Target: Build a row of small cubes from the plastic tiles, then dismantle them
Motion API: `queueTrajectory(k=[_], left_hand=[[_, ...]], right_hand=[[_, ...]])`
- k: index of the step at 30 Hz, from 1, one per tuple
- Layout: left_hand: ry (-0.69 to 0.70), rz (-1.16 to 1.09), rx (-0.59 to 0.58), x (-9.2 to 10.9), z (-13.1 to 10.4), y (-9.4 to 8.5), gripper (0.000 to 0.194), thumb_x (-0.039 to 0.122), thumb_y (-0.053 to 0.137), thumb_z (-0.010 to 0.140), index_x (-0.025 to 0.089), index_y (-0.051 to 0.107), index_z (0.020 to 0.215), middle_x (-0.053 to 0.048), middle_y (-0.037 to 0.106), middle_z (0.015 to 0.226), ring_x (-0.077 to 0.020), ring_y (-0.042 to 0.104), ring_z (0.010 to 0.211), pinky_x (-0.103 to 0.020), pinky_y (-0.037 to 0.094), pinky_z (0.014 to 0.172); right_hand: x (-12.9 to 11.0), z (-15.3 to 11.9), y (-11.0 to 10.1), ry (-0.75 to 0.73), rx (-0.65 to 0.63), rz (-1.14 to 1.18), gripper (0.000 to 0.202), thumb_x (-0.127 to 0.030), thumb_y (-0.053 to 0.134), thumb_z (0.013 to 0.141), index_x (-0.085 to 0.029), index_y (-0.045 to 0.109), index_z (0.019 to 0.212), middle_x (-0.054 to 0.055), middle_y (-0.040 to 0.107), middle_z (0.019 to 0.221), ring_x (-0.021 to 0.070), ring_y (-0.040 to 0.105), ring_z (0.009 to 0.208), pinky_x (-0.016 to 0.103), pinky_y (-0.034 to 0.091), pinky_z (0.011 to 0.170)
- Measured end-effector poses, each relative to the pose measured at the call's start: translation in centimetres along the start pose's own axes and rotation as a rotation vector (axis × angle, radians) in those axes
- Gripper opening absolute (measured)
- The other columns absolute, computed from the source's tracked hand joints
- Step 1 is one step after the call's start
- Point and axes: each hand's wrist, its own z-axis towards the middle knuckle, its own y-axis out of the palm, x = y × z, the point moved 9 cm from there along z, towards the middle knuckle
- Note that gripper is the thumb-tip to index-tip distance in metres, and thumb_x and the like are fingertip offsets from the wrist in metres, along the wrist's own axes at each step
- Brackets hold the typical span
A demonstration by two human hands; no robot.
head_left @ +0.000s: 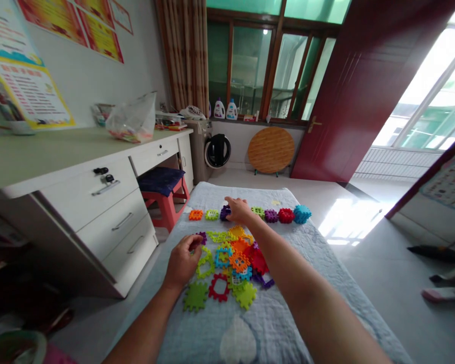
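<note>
My left hand (184, 259) is curled at the left edge of a loose pile of toothed plastic tiles, its fingertips closed at a small purple tile (202, 237). Farther forward, my right hand (238, 209) has its fingers around a purple toothed block (224, 213), which they partly hide. That block sits in a row with an orange block (195, 215), a lime block (212, 215), another purple block (271, 216), a red block (286, 216) and a blue block (302, 214). Nearest me lie a green tile (195, 297) and a red frame tile (213, 293).
A quilted pale blue cloth (235, 341) covers the low table. On the left stands a white desk (94, 202) with a plastic bag (132, 119) on top. A red stool (168, 202) is beside the table. Behind are a washing machine (199, 144) and a round wooden board (271, 150).
</note>
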Motion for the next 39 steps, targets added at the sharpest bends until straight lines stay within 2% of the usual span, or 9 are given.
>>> queueTrajectory(k=[9, 14, 18, 21, 23, 26, 29, 34, 39], left_hand=[[-0.006, -0.021, 0.000, 0.6, 0.1, -0.2, 0.021, 0.027, 0.051, 0.078, 0.020, 0.065, 0.091, -0.005, 0.070, 0.090, -0.0198, 0.067, 0.082, -0.032, 0.055, 0.078], [-0.015, -0.016, -0.005, 0.4, 0.1, -0.2, 0.022, 0.029, 0.051, 0.078, 0.020, 0.065, 0.092, -0.005, 0.070, 0.090, -0.0197, 0.067, 0.082, -0.032, 0.055, 0.078], [-0.012, -0.015, 0.012, 0.3, 0.1, -0.3, 0.024, 0.032, 0.051, 0.078, 0.019, 0.065, 0.093, -0.005, 0.070, 0.091, -0.0197, 0.067, 0.082, -0.032, 0.055, 0.078], [-0.012, -0.001, 0.023, 0.2, 0.0, -0.5, 0.026, 0.033, 0.051, 0.077, 0.019, 0.066, 0.092, -0.005, 0.070, 0.091, -0.0195, 0.067, 0.082, -0.032, 0.055, 0.079], [-0.011, 0.012, 0.017, 0.1, 0.0, -0.3, 0.026, 0.034, 0.051, 0.078, 0.019, 0.065, 0.092, -0.005, 0.070, 0.092, -0.0194, 0.066, 0.082, -0.032, 0.054, 0.081], [-0.004, 0.012, 0.000, -0.1, 0.0, 0.1, 0.025, 0.035, 0.051, 0.078, 0.019, 0.065, 0.092, -0.006, 0.070, 0.092, -0.0195, 0.066, 0.082, -0.032, 0.054, 0.081], [-0.006, 0.007, -0.003, -0.2, 0.0, 0.3, 0.026, 0.036, 0.052, 0.076, 0.020, 0.065, 0.091, -0.006, 0.071, 0.092, -0.0197, 0.067, 0.081, -0.032, 0.055, 0.081], [-0.029, 0.024, 0.030, -0.6, 0.0, -0.1, 0.027, 0.037, 0.051, 0.075, 0.020, 0.065, 0.091, -0.006, 0.072, 0.092, -0.0195, 0.067, 0.080, -0.031, 0.055, 0.080], [-0.028, 0.061, 0.034, -1.2, 0.1, -0.2, 0.028, 0.037, 0.052, 0.076, 0.019, 0.066, 0.093, -0.006, 0.072, 0.092, -0.0194, 0.068, 0.080, -0.030, 0.055, 0.080]], right_hand=[[-0.2, 1.2, 1.4, 0.004, -0.056, -0.058, 0.067, -0.028, 0.065, 0.069, -0.018, 0.043, 0.131, 0.013, 0.068, 0.106, 0.0335, 0.052, 0.108, 0.043, 0.035, 0.088], [0.7, 0.3, 0.0, 0.018, -0.001, 0.028, 0.075, -0.034, 0.068, 0.070, -0.019, 0.038, 0.137, 0.012, 0.064, 0.120, 0.0332, 0.051, 0.112, 0.044, 0.035, 0.092], [3.7, -3.2, -3.3, 0.054, 0.158, 0.191, 0.069, -0.031, 0.065, 0.073, -0.019, 0.040, 0.137, 0.011, 0.061, 0.127, 0.0296, 0.053, 0.113, 0.042, 0.036, 0.095], [7.1, -7.7, -5.3, 0.079, 0.239, 0.289, 0.056, -0.025, 0.062, 0.075, -0.018, 0.048, 0.129, 0.010, 0.063, 0.122, 0.0237, 0.059, 0.104, 0.036, 0.041, 0.090], [9.4, -11.1, -5.6, 0.120, 0.242, 0.325, 0.048, -0.023, 0.060, 0.076, -0.016, 0.053, 0.123, 0.009, 0.067, 0.111, 0.0196, 0.062, 0.092, 0.030, 0.044, 0.081], [12.0, -15.7, -4.3, 0.195, 0.149, 0.298, 0.035, -0.021, 0.060, 0.074, -0.016, 0.061, 0.108, 0.005, 0.070, 0.089, 0.0174, 0.062, 0.077, 0.027, 0.044, 0.069], [12.9, -18.5, -1.9, 0.218, 0.038, 0.285, 0.026, -0.022, 0.060, 0.075, -0.017, 0.063, 0.100, 0.004, 0.069, 0.083, 0.0165, 0.061, 0.072, 0.026, 0.043, 0.065], [12.8, -19.5, 0.7, 0.194, 0.029, 0.181, 0.029, -0.026, 0.065, 0.071, -0.017, 0.065, 0.099, 0.008, 0.065, 0.097, 0.0208, 0.059, 0.087, 0.031, 0.043, 0.080], [13.4, -19.7, 1.8, 0.238, 0.033, 0.244, 0.040, -0.028, 0.065, 0.071, -0.016, 0.063, 0.109, 0.009, 0.061, 0.100, 0.0210, 0.058, 0.090, 0.031, 0.043, 0.083]])
